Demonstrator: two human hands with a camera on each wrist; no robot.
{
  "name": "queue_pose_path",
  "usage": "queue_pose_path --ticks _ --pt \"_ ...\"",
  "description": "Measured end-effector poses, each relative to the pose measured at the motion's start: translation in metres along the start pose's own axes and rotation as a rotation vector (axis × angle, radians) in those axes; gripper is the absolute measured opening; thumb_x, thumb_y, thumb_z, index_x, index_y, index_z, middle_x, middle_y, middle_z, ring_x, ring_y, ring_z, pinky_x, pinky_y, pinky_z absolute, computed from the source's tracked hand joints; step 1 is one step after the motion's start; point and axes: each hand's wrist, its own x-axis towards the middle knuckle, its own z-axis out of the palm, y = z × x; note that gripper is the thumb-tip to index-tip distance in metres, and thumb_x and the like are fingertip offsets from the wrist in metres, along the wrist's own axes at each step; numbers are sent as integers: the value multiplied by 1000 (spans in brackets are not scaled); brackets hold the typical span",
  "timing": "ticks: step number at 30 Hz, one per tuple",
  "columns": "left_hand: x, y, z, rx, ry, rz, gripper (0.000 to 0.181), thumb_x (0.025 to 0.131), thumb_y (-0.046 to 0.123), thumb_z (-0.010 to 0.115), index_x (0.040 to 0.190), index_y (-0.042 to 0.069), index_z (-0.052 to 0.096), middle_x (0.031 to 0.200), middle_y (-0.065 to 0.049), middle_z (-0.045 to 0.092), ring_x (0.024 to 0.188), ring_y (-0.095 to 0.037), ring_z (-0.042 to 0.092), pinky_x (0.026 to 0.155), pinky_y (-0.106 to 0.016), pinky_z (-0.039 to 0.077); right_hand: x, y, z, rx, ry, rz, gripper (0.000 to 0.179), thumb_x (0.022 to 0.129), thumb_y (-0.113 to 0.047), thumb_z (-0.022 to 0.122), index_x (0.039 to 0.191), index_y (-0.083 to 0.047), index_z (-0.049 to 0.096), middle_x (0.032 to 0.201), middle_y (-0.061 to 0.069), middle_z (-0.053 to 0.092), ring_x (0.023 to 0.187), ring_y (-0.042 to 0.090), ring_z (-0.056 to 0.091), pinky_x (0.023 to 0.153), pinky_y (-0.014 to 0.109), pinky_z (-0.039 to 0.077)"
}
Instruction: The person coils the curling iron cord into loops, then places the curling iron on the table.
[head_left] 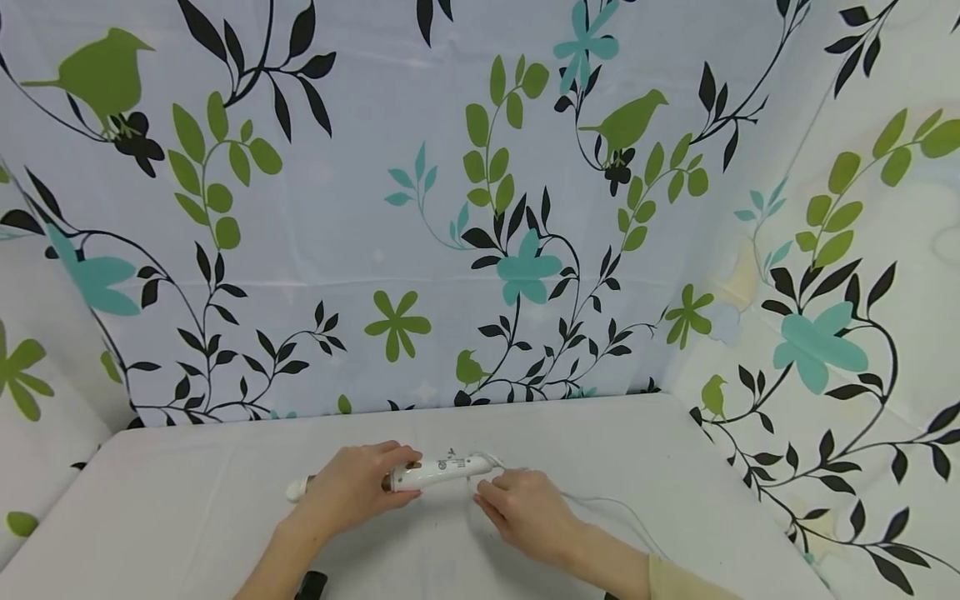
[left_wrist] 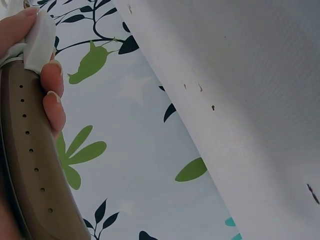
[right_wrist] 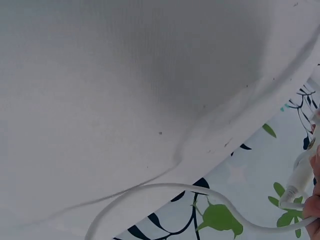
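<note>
A white hair styling iron with a brown barrel is held up over the table, roughly level. My left hand grips it around the barrel, and its white tip sticks out beyond the hand. In the left wrist view the brown barrel shows a row of small holes, with fingertips curled against its edge. My right hand pinches the white cord close to the handle's end. The cord leaves the right fingers in a loose curve in the right wrist view.
The white table reaches back to a wall-like patterned cloth with leaves and birds. A similar cloth rises on the right. A small black object shows at the bottom edge beside the left forearm.
</note>
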Motion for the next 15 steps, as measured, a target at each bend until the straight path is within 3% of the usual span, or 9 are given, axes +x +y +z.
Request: queue_pose_path --ticks 7,15 --pt "2 4 -4 -10 -30 -4 35 78 31 85 107 17 71 89 6 70 60 5 43 56 -18 42 8 12 -15 -106 61 -184 16 81 -19 82 79 -14 67 67 -8 60 57 6 51 53 17 44" --pt "1 8 -7 -51 -97 -42 33 80 30 84 108 16 72 89 6 68 61 3 44 56 -17 41 17 22 -26 -103 50 -222 18 81 -24 84 81 -14 69 75 -6 61 65 7 51 61 15 46"
